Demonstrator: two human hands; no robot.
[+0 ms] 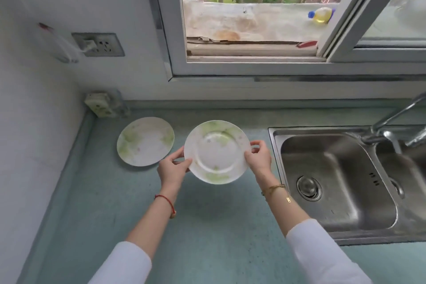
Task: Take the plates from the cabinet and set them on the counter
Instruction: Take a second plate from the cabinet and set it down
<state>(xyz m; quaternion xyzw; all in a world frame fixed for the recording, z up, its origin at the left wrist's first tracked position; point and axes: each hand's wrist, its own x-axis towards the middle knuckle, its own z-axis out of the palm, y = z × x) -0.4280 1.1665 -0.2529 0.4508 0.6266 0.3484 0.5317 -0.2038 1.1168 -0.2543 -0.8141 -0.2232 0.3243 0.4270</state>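
A white plate with green leaf print [216, 152] is held between both hands above the pale green counter [207, 226], tilted slightly towards me. My left hand [171, 169] grips its left rim and my right hand [258, 157] grips its right rim. A second plate of the same pattern [145, 141] lies flat on the counter to the left, near the back corner, apart from the held plate. No cabinet is in view.
A steel double sink [334, 182] with a tap [391, 127] lies right of the plates. A power strip [103, 105] leans in the back corner. A wall socket [98, 44] is on the left wall. The open window [251, 14] is behind the counter.
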